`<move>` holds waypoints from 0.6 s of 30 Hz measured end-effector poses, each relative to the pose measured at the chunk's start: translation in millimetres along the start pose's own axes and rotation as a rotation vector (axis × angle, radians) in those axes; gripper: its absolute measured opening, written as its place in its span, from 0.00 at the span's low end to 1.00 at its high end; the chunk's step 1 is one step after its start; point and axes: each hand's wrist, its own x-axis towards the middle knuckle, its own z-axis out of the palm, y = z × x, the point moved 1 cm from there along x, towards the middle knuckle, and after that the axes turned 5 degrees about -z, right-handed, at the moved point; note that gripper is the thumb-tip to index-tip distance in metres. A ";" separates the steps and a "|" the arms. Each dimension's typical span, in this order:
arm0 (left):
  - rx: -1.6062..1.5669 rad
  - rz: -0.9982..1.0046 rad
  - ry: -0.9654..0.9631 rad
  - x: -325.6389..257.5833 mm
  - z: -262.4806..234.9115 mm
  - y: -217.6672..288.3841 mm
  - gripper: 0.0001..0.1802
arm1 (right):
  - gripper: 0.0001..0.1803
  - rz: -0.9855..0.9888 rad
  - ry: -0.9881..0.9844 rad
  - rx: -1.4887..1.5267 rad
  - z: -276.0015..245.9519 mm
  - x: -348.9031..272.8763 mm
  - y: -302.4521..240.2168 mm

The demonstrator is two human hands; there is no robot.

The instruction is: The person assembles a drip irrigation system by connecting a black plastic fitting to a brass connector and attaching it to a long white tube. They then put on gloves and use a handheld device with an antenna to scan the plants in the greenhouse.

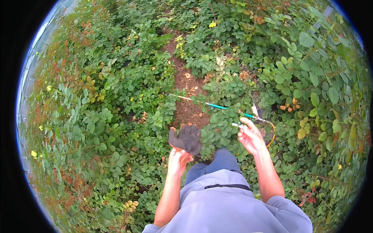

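Glove (185, 140), dark grey with orange-brown edging, is held out in front of the body, its fingers pointed away and loosely spread. Its cuff is pinched between the thumb and fingers of the bare left hand (178, 159). By the bare right hand (252, 139), a small white piece (236, 124) appears to be pinched at the fingertips, with the fingers curled; its exact kind cannot be made out.

Just beyond the right fingertips, a thin pole (216, 105) with a blue-green section is seen slanting over the leaves, its far end reaching past the strip of bare soil (179, 73). An orange tube (273, 136) is seen curving from its near end, behind the right hand. Whether the pole is touched by that hand cannot be told. Both sides are filled with low leafy plants (97, 128).

The step in hand is judged to be the handling of the glove and the white piece, with the pole left within reach. For the next move, a firm hold on the cuff would be called for if the glove is to be managed one-handed, and the white piece would need to be kept from being dropped among the leaves.
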 end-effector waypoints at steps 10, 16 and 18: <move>-0.131 0.105 0.131 -33.9 -31.7 9.1 0.15 | 0.18 0.148 0.265 -0.020 14.3 -9.0 31.7; -0.129 0.104 0.149 -37.0 -31.8 12.4 0.14 | 0.14 -0.033 0.138 0.027 -36.2 -10.9 48.5; -0.122 0.101 0.158 -38.7 -38.7 13.6 0.14 | 0.07 0.033 0.125 0.078 -36.5 -13.3 45.9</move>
